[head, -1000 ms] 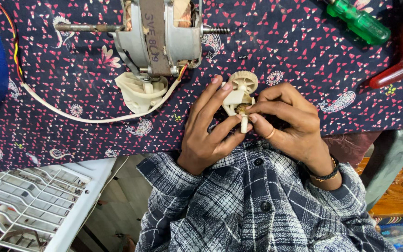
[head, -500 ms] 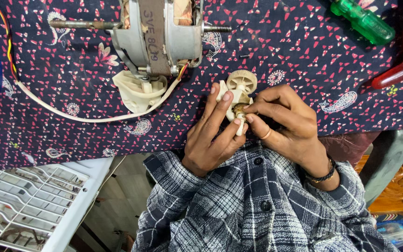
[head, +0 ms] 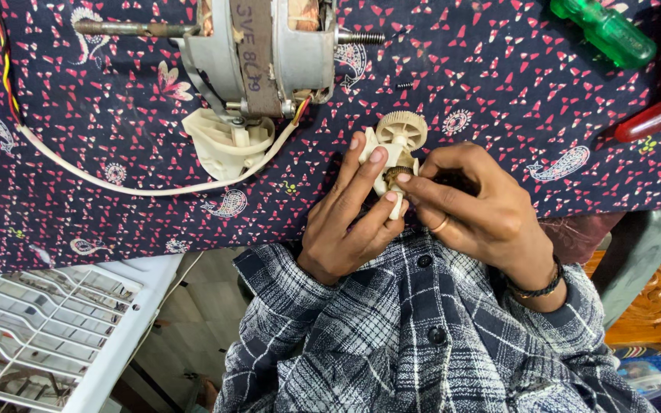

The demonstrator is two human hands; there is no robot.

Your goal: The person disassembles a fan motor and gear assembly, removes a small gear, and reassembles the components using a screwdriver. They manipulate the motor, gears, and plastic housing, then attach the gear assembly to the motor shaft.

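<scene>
Both of my hands hold a small cream plastic gear assembly (head: 396,145) over the edge of a table covered in dark patterned cloth (head: 499,99). My left hand (head: 350,218) grips its body from the left with fingers laid along it. My right hand (head: 472,206) pinches its lower part, where a small brown greasy gear shows. A toothed cream wheel sits on top of the piece. A grey fan motor (head: 258,53) with a steel shaft lies just beyond, upper centre, with a cream plastic housing (head: 227,141) under it.
A white cable (head: 101,180) loops from the motor across the cloth. A green screwdriver handle (head: 606,30) and a red handle (head: 656,115) lie at upper right. A white fan grille (head: 40,336) stands at lower left, a carved wooden piece (head: 656,298) at right.
My hands and the gear assembly have shifted slightly; my left fingers have slid further up along the piece. The motor and tools have not moved.
</scene>
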